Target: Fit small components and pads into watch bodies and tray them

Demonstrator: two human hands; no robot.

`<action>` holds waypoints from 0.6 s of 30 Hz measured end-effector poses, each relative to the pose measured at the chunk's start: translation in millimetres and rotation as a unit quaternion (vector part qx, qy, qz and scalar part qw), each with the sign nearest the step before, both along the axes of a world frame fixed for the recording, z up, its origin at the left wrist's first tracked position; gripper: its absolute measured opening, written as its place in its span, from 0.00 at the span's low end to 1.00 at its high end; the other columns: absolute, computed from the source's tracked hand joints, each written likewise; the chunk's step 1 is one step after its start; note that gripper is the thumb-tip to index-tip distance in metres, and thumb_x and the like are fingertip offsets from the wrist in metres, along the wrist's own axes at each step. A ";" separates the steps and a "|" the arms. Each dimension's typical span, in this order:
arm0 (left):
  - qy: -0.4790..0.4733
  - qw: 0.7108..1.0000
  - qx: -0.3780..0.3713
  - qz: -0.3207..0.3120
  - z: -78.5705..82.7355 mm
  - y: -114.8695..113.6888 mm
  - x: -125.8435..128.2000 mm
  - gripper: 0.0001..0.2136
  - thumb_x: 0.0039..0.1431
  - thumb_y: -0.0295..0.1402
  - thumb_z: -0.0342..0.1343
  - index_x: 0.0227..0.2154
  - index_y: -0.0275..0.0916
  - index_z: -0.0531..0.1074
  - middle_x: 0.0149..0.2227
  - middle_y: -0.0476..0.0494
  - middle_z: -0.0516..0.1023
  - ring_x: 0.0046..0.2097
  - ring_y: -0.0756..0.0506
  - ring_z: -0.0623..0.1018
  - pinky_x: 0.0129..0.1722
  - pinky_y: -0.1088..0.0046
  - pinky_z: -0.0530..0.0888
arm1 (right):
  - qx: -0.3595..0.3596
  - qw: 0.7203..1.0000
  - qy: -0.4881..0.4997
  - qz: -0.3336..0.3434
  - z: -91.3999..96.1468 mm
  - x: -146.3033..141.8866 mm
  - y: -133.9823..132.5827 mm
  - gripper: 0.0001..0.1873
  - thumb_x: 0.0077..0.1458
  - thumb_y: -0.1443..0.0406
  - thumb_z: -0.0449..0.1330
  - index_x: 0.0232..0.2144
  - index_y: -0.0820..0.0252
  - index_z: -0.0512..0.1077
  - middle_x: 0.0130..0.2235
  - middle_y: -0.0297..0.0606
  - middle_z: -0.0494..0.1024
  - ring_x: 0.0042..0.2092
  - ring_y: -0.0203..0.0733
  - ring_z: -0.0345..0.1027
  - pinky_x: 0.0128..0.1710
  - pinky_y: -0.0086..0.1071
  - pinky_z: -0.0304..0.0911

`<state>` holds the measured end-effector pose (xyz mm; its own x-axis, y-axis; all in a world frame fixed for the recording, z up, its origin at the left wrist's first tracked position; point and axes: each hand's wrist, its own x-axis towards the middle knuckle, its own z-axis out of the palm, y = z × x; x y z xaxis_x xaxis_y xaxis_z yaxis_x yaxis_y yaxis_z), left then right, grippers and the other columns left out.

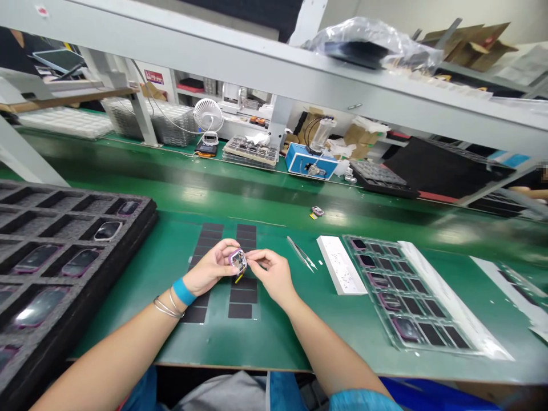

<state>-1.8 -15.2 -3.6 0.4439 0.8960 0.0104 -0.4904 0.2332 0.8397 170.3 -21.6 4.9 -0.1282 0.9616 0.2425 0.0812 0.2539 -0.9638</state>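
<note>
My left hand point(212, 269) is closed around the edge of a small purple-rimmed watch case point(238, 260) with its inner parts exposed. A yellow-tipped strip hangs from the case's lower side. The fingertips of my right hand point(270, 273) are pinched together at the case's right edge; whether they hold some small part there cannot be made out. Beneath the hands lie two columns of dark rectangular pieces point(244, 295) on clear sheets. To the right of my right hand, metal tweezers point(301, 254) rest on the green mat.
A black foam tray point(55, 228) holding several purple-rimmed cases stands at left. Right of the tweezers are a white block point(341, 265) with tiny parts and a clear plastic tray point(411, 294). Behind stand a white fan point(208, 114) and a blue box point(310, 161). A shelf beam point(257, 63) crosses above.
</note>
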 end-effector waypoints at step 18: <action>0.101 0.989 -0.055 0.094 0.2 -2.4 7.7 0.23 0.34 0.25 0.70 0.36 0.39 0.69 0.35 0.46 0.76 0.35 0.49 0.75 0.35 0.79 0.73 | 0.075 0.986 -0.146 -0.041 -11.7 -8.1 -3.1 0.05 0.51 0.70 0.58 0.27 0.56 0.73 0.37 0.35 0.79 0.41 0.39 0.73 0.45 0.34 0.67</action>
<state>5.9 -17.6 -3.4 0.2516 0.9537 -0.1646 -0.3582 0.2498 0.8996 162.2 -24.8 -6.7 -0.1371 0.9280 0.3464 0.3765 0.3723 -0.8483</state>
